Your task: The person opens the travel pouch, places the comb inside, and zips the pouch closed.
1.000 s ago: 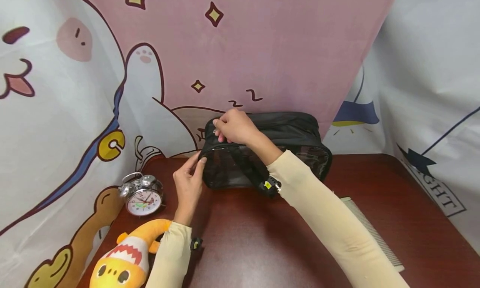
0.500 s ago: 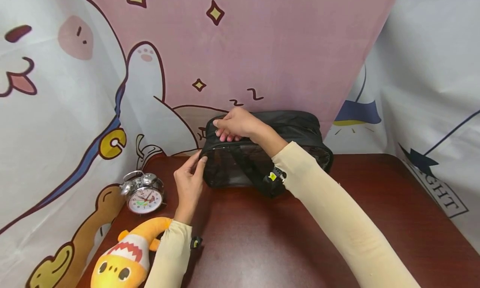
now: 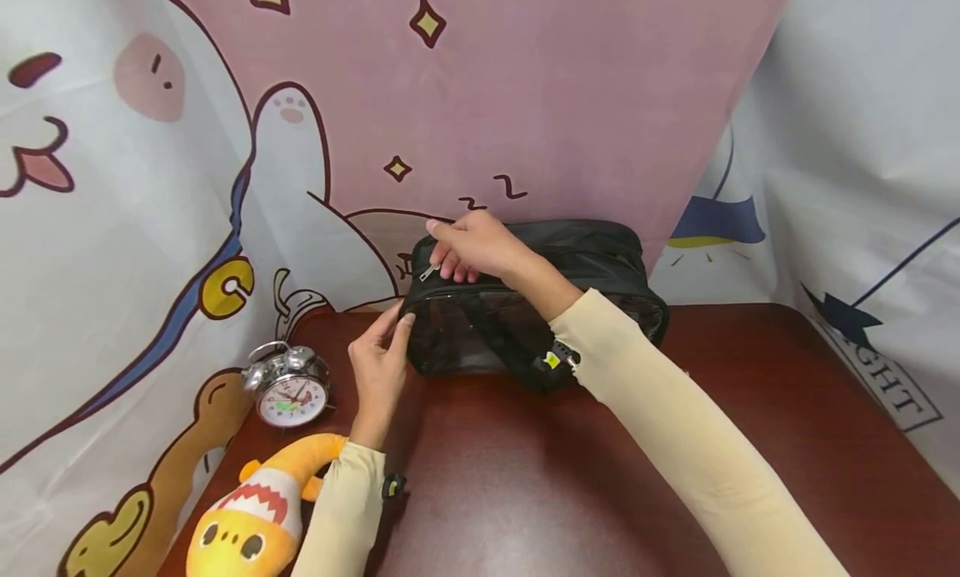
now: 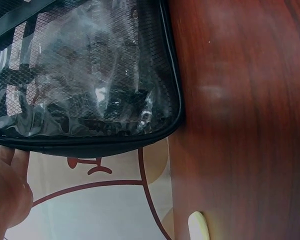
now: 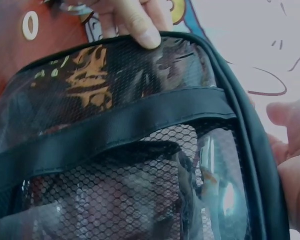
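Note:
A black bag with a clear mesh front stands at the back of the dark red table, against the cartoon cloth. My right hand curls over the bag's top left edge, and a small silver zipper pull sticks out at its fingertips. My left hand reaches up from below and pinches the bag's left corner between thumb and fingers. In the right wrist view the left hand's fingertips press on the bag's rim, and the right hand's fingers lie along its black piping.
A silver twin-bell alarm clock stands left of my left hand. A yellow and orange plush toy lies at the near left table edge. Printed cloth hangs behind and on both sides. Bare wood fills the table's middle and right.
My right hand has slid a little up and back along the bag's top left edge, and the silver zipper pull now shows below its fingers. The left hand has kept its hold on the corner.

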Tool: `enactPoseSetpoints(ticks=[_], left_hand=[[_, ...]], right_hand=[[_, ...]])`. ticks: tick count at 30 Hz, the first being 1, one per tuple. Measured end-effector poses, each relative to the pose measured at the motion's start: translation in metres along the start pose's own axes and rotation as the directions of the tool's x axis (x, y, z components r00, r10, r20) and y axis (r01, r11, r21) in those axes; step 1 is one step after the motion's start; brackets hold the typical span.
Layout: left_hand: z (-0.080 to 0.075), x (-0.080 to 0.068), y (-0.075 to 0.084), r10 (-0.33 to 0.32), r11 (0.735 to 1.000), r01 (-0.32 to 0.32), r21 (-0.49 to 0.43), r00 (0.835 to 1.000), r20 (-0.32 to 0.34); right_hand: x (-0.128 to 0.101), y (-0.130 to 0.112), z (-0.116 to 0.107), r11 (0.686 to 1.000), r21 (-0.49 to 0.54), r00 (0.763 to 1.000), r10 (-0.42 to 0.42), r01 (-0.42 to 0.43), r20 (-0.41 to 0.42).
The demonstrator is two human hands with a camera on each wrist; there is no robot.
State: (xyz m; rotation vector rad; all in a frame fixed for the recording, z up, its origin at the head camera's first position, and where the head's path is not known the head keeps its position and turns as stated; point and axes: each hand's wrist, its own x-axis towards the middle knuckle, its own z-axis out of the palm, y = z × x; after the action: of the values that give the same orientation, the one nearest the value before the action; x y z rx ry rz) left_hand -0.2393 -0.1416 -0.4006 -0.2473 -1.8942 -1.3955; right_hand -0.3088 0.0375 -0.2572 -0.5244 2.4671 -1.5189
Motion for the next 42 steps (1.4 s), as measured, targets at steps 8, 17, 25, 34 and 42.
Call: enactPoseSetpoints(ticks=[8, 17, 25, 34, 42], left_hand=[[0.005, 0.002, -0.026, 0.003, 1.000, -0.003, 0.009, 1.000, -0.002], [0.006, 0.002, -0.027, 0.012, 1.000, -0.012, 0.013, 1.000, -0.027], [0.003, 0.003, -0.003, 0.028, 1.000, -0.028, 0.001, 0.999, -0.028], [0.003, 0.003, -0.002, 0.015, 1.000, -0.015, -0.012, 0.999, -0.029], [0.002, 0.003, -0.003, 0.018, 0.999, -0.018, -0.035, 1.000, -0.017]], right_hand=[[-0.022, -0.005, -0.017, 0.987, 0.161, 1.000, -0.015, 0.011, 0.024], [-0.057, -0.001, -0.043, 0.987, 0.148, 0.997, -0.063, 0.057, 0.034], [-0.090, 0.019, -0.076, 0.977, 0.191, 0.996, -0.094, 0.093, -0.005], [-0.131, 0.056, -0.114, 0.972, 0.209, 0.994, -0.096, 0.106, -0.057], [-0.175, 0.108, -0.142, 0.975, 0.215, 0.994, -0.037, 0.058, -0.099]])
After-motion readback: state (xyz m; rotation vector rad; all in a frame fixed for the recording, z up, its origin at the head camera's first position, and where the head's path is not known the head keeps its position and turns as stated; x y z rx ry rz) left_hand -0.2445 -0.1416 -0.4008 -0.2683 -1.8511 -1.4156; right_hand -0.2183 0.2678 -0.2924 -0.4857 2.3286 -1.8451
